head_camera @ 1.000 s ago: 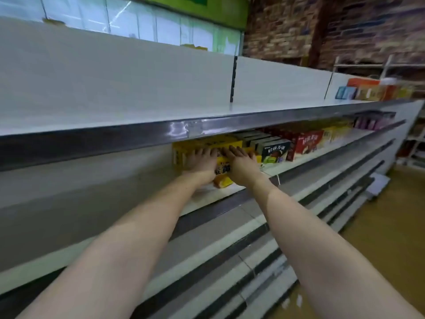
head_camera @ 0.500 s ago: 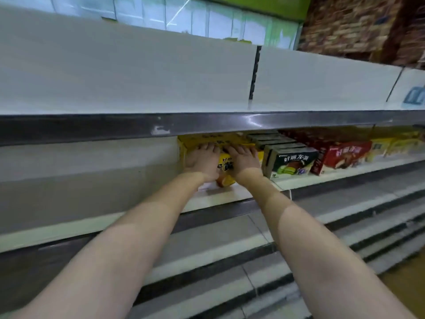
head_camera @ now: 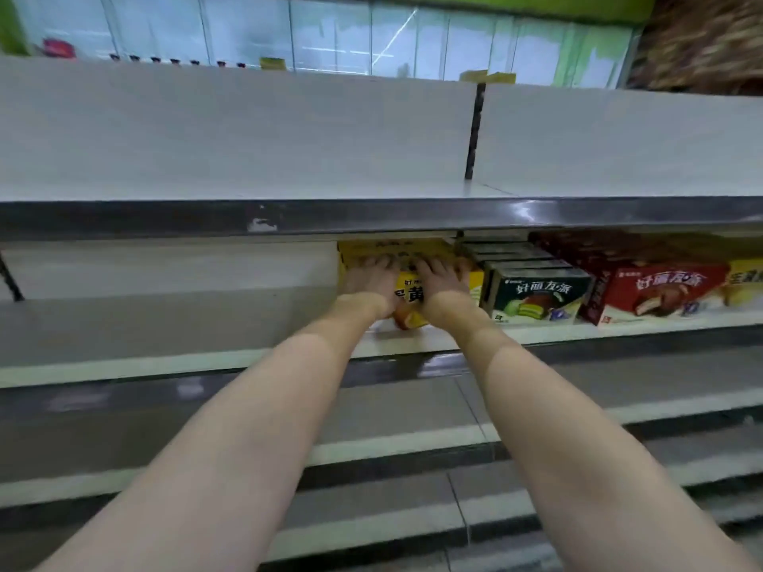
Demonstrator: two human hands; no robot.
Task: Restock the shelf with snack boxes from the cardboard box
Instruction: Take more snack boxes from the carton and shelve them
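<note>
A yellow snack box (head_camera: 409, 297) stands on the second shelf (head_camera: 413, 344) under the top shelf's dark rim. My left hand (head_camera: 367, 284) and my right hand (head_camera: 439, 282) lie flat against its front face, fingers straight and reaching over its top edge. Both forearms stretch forward from the bottom of the view. More yellow boxes sit behind it, partly hidden by the hands. The cardboard box is out of view.
Right of the yellow box stand dark green boxes (head_camera: 536, 297), then red boxes (head_camera: 656, 291) and further yellow ones (head_camera: 747, 282). The top shelf (head_camera: 247, 158) is bare white. The second shelf's left part (head_camera: 165, 319) holds nothing. Lower shelves step out below.
The view has swung left and lower, so the shelf now faces me squarely. Both hands stay pressed on the yellow box's front.
</note>
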